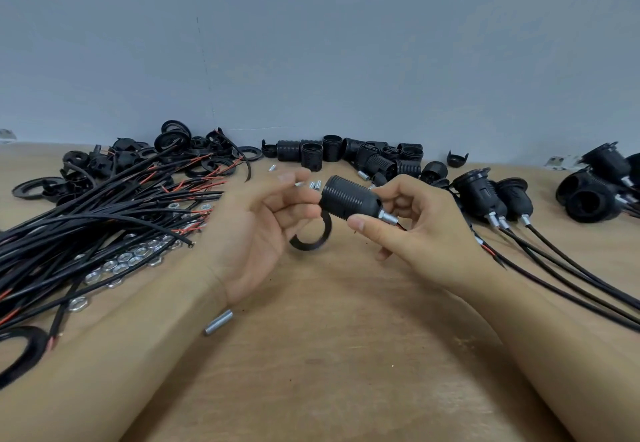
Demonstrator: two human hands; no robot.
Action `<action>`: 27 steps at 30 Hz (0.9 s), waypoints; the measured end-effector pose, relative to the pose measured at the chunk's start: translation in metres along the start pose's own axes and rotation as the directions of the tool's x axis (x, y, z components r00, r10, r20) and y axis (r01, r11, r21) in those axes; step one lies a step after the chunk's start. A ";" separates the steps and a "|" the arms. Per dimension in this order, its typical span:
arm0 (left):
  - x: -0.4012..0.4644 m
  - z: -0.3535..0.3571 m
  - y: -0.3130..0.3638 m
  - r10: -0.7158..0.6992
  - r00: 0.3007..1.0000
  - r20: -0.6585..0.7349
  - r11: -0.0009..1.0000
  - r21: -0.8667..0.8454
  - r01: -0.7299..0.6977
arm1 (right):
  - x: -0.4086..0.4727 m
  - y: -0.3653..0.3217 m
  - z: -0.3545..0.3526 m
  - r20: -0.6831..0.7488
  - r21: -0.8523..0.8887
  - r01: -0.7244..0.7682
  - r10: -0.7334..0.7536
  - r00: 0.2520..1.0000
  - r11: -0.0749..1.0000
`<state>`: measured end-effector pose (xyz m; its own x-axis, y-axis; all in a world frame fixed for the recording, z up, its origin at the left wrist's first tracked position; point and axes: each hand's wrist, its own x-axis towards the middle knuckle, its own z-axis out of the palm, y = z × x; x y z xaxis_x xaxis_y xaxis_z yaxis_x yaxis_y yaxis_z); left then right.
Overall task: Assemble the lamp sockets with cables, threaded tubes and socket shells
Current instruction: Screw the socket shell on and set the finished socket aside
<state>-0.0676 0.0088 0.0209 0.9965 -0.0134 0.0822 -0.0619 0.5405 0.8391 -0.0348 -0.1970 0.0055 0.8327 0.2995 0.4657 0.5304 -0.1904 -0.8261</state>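
Observation:
My right hand (412, 223) pinches the base of a black ribbed lamp socket (349, 197), which lies tilted above the table with a silver threaded tube (388, 216) sticking out of its base and red wire behind it. My left hand (263, 220) holds a black threaded ring (313, 235) in its curled fingers, just below the socket's open end. A loose threaded tube (219, 321) lies by my left wrist.
A bundle of black cables (104, 213) with red ends, silver nuts (124, 261) and black rings (173, 140) lie at the left. Ribbed socket shells (346, 154) are piled at the back. Finished sockets with cables (491, 199) lie at the right on the wooden table (329, 355).

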 end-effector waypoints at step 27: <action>0.004 0.000 -0.009 0.190 0.971 -0.144 0.922 0.367 -0.126 | 0.000 0.001 0.002 -0.011 -0.250 0.072 -0.077 0.997 0.965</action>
<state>-0.0630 0.0035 0.0134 0.9639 0.2109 0.1623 -0.2035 0.1912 0.9602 -0.0346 -0.1958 0.0037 0.7913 0.3029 0.5312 0.6115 -0.3966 -0.6847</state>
